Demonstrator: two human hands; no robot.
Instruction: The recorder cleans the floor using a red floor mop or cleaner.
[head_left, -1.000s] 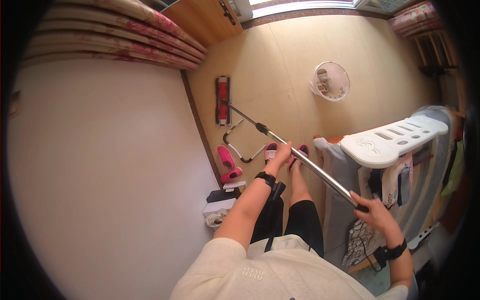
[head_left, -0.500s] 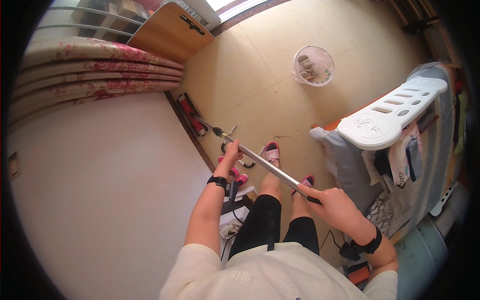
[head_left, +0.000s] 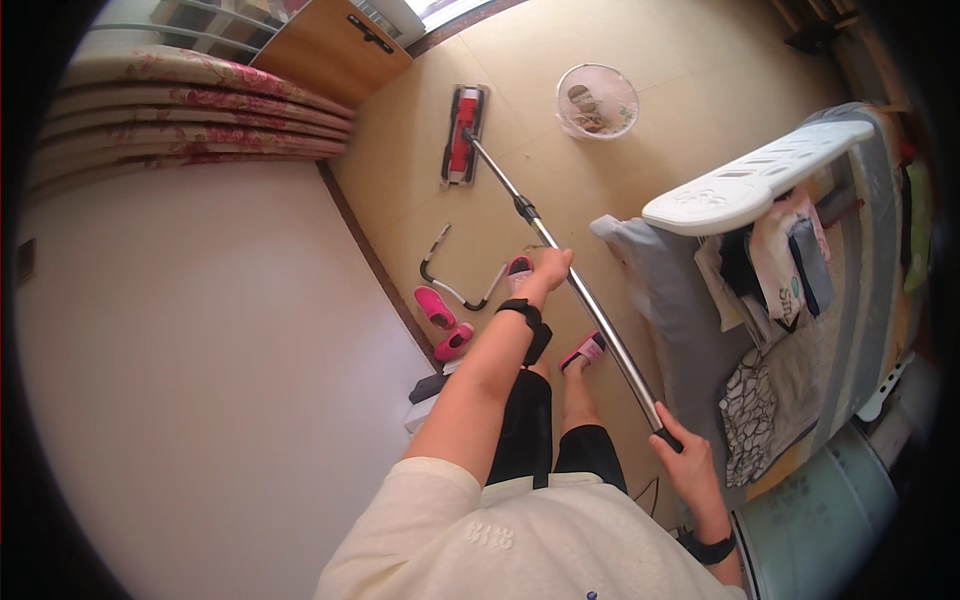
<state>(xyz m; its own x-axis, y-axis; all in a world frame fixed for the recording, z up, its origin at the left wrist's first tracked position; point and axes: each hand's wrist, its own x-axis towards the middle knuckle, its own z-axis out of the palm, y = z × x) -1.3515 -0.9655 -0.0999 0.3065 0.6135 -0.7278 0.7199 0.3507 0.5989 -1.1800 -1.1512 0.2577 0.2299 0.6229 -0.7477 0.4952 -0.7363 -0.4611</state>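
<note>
A flat mop (head_left: 607, 325) with a long silver pole slants from lower right to upper left across the head view. Its red and grey flat head (head_left: 463, 135) rests on the tiled floor, left of the round waste bin (head_left: 632, 108). Partway down the pole, my left hand (head_left: 550, 272) is closed around it. My right hand (head_left: 687, 455) grips the black end of the pole at the lower right, with the thumb and index finger lying along it. Both wrists wear black bands.
Pink shoes (head_left: 436, 308) and a bent black-and-white tube (head_left: 428, 268) lie on the floor by the white wall (head_left: 210, 350). On the right, a bed (head_left: 672, 330) holds clothes (head_left: 785, 260) and a white perforated board (head_left: 720, 205). Floral curtains (head_left: 190, 120) and a wooden door (head_left: 330, 50) are at upper left.
The mop head has swung away from the wall's base, rightward and farther out onto the floor. My left hand has moved right and up; my right hand has shifted lower and slightly right.
</note>
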